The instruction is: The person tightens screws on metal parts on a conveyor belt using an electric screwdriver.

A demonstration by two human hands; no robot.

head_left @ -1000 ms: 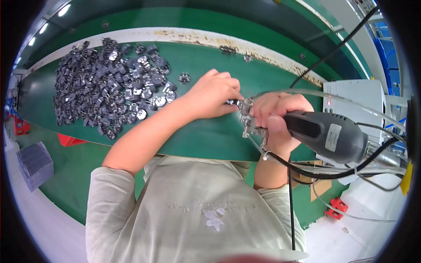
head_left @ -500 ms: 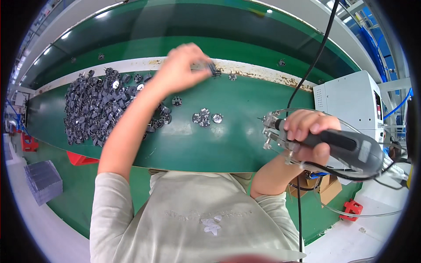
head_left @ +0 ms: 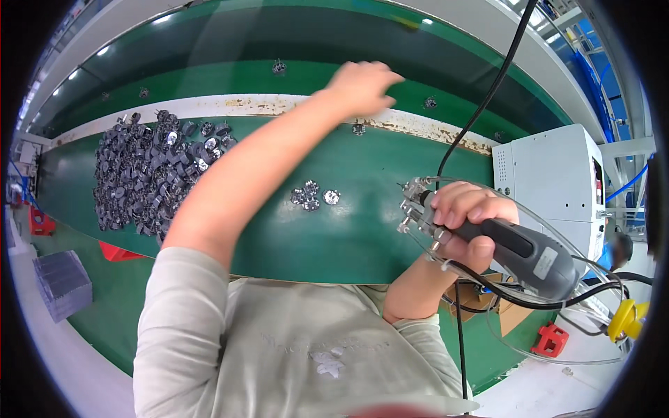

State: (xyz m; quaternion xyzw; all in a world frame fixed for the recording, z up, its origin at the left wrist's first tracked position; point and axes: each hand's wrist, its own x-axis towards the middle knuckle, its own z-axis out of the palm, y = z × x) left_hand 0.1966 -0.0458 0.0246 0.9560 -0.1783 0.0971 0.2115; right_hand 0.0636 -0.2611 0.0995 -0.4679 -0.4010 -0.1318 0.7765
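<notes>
My left hand [head_left: 362, 87] is stretched over the white rail [head_left: 265, 105] and the far green belt [head_left: 230, 76]. Its fingers are apart, and no part shows between them. One small round dark part [head_left: 359, 129] sits by the rail just below this hand. Another round part [head_left: 279, 67] lies on the belt to its left. In my right hand [head_left: 470, 216], above the right side of the bench, is a grey and black soldering gun [head_left: 536, 258] with metal fittings and a thin tip pointing left. Several round parts [head_left: 311, 195] are grouped mid-bench, silvery faces up.
A large pile of round dark parts [head_left: 136, 177] covers the bench's left side, partly behind my left forearm. To the right stands a white machine box [head_left: 540, 181]. A black cable [head_left: 484, 111] hangs across the right side. Cardboard boxes [head_left: 481, 296] are below.
My left hand has moved right and farther out over the belt; the dark part at its fingertips no longer shows there. A part on the belt has come into sight. My right hand keeps its grip.
</notes>
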